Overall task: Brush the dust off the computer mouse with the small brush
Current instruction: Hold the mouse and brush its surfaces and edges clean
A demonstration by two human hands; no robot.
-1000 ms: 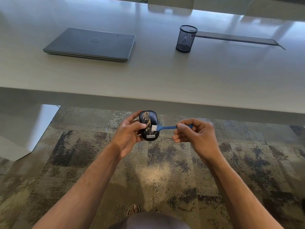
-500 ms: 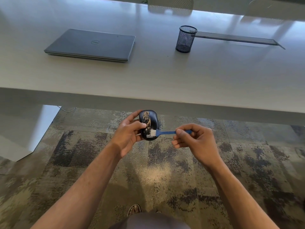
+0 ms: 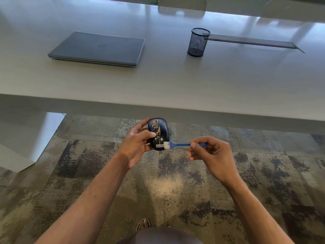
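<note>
A black computer mouse (image 3: 161, 128) with a streak of tan dust down its top is held over the carpet, in front of the table edge. My left hand (image 3: 136, 144) grips it from the left side, thumb across its near half. A small blue brush (image 3: 179, 144) with white bristles lies level to the right of the mouse. Its bristles touch the mouse's near right edge, beside the white label. My right hand (image 3: 211, 154) pinches the brush handle between thumb and fingers.
A pale table (image 3: 175, 85) spans the view ahead. On it lie a closed grey laptop (image 3: 98, 49) at the left and a black mesh pen cup (image 3: 198, 42) at the right, with a dark slot cover (image 3: 251, 42) behind. Patterned carpet (image 3: 175, 191) lies below.
The brush head has slid down along the mouse from its middle to its near right edge. The dust streak on the near half looks thinner. My left hand has kept its hold.
</note>
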